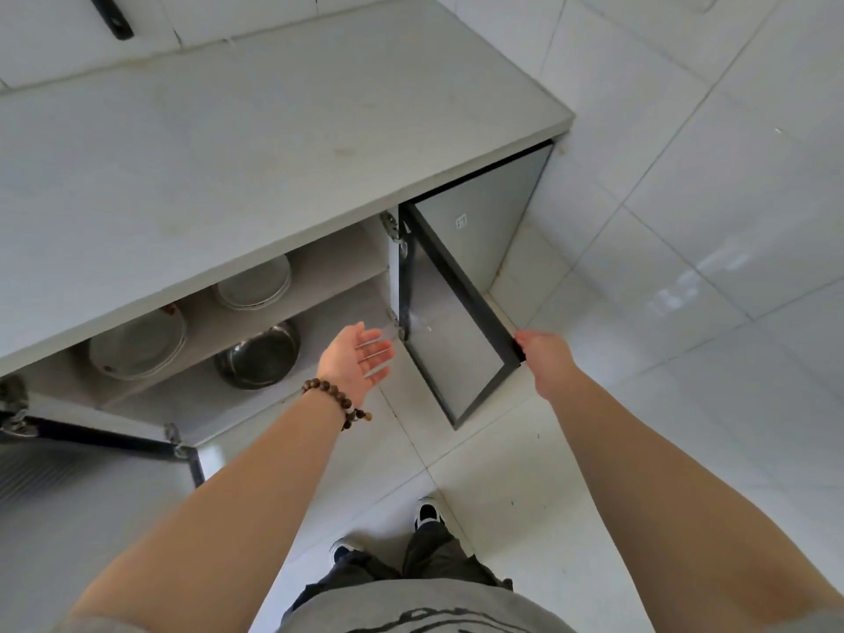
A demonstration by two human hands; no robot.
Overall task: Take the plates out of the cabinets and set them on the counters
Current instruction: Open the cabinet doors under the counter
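The right hand (545,358) grips the dark-framed glass cabinet door (452,331) at its corner; the left hand (358,363), palm up and fingers spread, holds nothing. Beyond it, 2 stacks of pale round plates (137,342) (253,285) sit on the cabinet's upper shelf, above a shiny steel bowl (258,356), beneath the smooth grey counter (228,143).

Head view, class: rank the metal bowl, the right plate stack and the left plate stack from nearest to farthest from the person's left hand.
From the left hand, open and empty:
1. Metal bowl, lower shelf, just to its left.
2. Right plate stack, upper shelf, above the bowl.
3. Left plate stack, upper shelf, far left.
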